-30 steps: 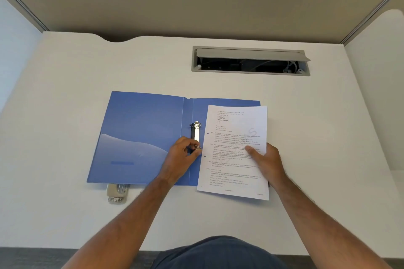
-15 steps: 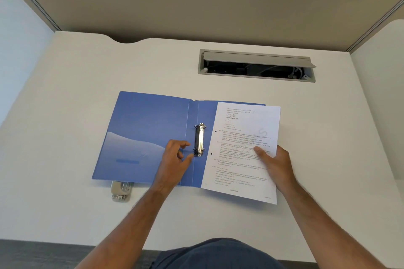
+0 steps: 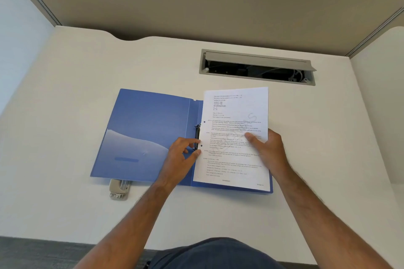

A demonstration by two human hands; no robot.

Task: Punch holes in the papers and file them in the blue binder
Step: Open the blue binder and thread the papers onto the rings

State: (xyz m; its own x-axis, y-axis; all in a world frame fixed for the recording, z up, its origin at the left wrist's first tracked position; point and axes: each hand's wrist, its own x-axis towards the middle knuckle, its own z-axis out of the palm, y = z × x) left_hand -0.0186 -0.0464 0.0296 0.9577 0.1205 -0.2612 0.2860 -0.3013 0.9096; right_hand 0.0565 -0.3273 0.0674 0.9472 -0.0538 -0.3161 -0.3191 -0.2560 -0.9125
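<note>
The blue binder (image 3: 144,131) lies open flat on the desk. Its metal ring clip (image 3: 197,135) stands at the spine, partly covered by the papers' left edge. The printed papers (image 3: 234,137), with two punched holes along their left margin, lie over the binder's right half. My right hand (image 3: 267,148) grips the papers at their right edge, thumb on top. My left hand (image 3: 182,157) rests on the spine, its fingers pinching the papers' left edge beside the lower ring.
A beige hole punch (image 3: 119,189) sticks out from under the binder's front left edge. A cable slot (image 3: 258,67) with a raised lid is set into the desk behind the binder. Partition walls stand at the back and both sides.
The right hand has slid the papers left so their punched edge reaches the rings. The left hand has shifted from the clip to the papers' edge.
</note>
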